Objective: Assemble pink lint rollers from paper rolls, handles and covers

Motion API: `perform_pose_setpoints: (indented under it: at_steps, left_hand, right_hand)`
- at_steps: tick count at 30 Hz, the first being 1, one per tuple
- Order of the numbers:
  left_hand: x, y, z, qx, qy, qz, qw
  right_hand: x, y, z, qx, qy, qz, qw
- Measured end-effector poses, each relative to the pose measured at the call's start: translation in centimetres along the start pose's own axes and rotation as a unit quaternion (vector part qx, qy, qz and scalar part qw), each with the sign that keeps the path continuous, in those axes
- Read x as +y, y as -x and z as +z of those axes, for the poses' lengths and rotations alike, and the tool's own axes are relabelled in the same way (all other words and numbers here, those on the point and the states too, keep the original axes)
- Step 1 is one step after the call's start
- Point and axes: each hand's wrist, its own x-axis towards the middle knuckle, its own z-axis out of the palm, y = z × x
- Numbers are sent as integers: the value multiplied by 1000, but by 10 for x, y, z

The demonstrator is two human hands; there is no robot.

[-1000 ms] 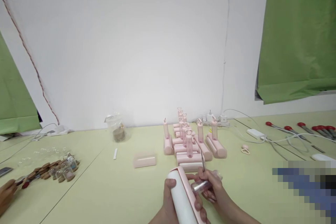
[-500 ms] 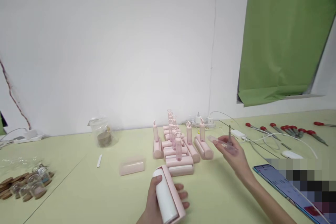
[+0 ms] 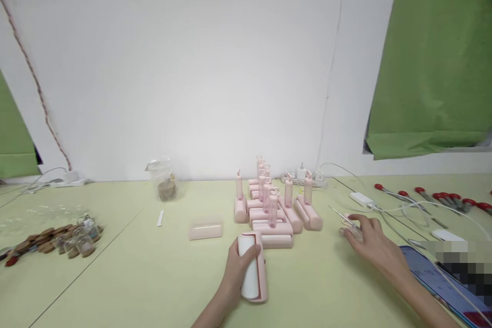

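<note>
My left hand (image 3: 231,272) is wrapped round a pink lint roller (image 3: 262,282) with a white sticky roll, held above the table's near middle. At the right, my right hand (image 3: 374,241) has its fingers closed on a thin pointed metal tool (image 3: 339,213) and a small clear pinkish piece (image 3: 350,231), probably a handle; the fingers partly cover both. Several pink lint rollers (image 3: 273,228) with upright handles ending in heart-shaped loops stand grouped beyond my left hand. A translucent pink cover (image 3: 205,230) lies to their left.
Wooden discs and small glass domes (image 3: 82,241) lie at the left. A plastic bag (image 3: 166,184) sits near the wall, a white strip (image 3: 160,218) before it. Red-handled tools (image 3: 446,199), cables and a phone (image 3: 434,279) occupy the right, a power strip (image 3: 305,182) the back.
The view has swung left. My left hand has turned the lint roller more upright and farther from me. My right hand has moved down and right, its metal tool now slanting forward-left.
</note>
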Motion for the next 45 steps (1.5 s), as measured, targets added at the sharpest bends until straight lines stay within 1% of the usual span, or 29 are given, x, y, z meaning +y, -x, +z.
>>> perform_pose_setpoints:
  at_steps: [2, 3, 4, 5, 6, 8, 10, 12, 17, 19, 22, 24, 26, 29, 31, 33, 35, 37, 42, 44, 45]
  left_hand:
    - [2, -5, -5, 34, -40, 54, 997]
    - [3, -7, -7, 54, -53, 72, 995]
    - [5, -9, -10, 73, -61, 84, 992]
    - [8, -11, -12, 91, -69, 91, 989]
    - [10, -12, -14, 105, -77, 96, 987]
    - [13, -14, -17, 115, -103, 119, 981]
    - [15, -15, -19, 104, -136, 145, 975]
    - [16, -15, -20, 88, -164, 155, 970]
    - [17, -10, -17, 52, -219, 172, 959]
    - [19, -7, -16, 32, -238, 187, 953]
    - [20, -3, -15, 16, -281, 199, 939]
    - [20, -2, -15, 26, -311, 199, 929]
    - [19, -2, -15, 49, -320, 195, 926]
    - [17, -2, -13, 71, -295, 184, 935]
    - [15, -2, -11, 80, -276, 181, 940]
    - [13, -3, -10, 102, -254, 174, 946]
    - [10, -5, -9, 124, -217, 159, 955]
    - [7, -8, -9, 127, -179, 139, 966]
    - [6, -13, -12, 65, -147, 113, 980]
    - [7, -13, -13, 53, -152, 109, 981]
    - [8, -13, -13, 56, -158, 109, 980]
  right_hand:
    - [-27, 13, -7, 4, -88, -86, 992]
    - [-43, 20, -9, -14, -128, -140, 982]
    - [-59, 29, -10, -46, -154, -193, 968]
    - [-76, 37, -10, -81, -168, -244, 952]
    - [-92, 44, -8, -101, -180, -289, 935]
    - [-118, 56, -1, -110, -190, -347, 912]
    - [-135, 62, 7, -96, -192, -369, 904]
    - [-140, 65, 15, -82, -193, -371, 905]
    - [-132, 69, 26, -57, -193, -372, 906]
    - [-131, 71, 27, -65, -191, -371, 907]
    - [-132, 76, 29, -104, -208, -372, 899]
    - [-133, 79, 31, -126, -233, -378, 887]
    - [-132, 81, 34, -134, -261, -381, 877]
    - [-132, 82, 39, -129, -276, -382, 873]
    - [-133, 82, 42, -123, -270, -397, 869]
    - [-135, 82, 45, -120, -267, -405, 866]
    - [-139, 83, 46, -124, -276, -392, 869]
    - [-142, 84, 46, -141, -291, -363, 874]
    - [-143, 84, 40, -201, -332, -273, 880]
    - [-139, 81, 35, -211, -335, -245, 885]
    - [-136, 79, 32, -208, -327, -235, 891]
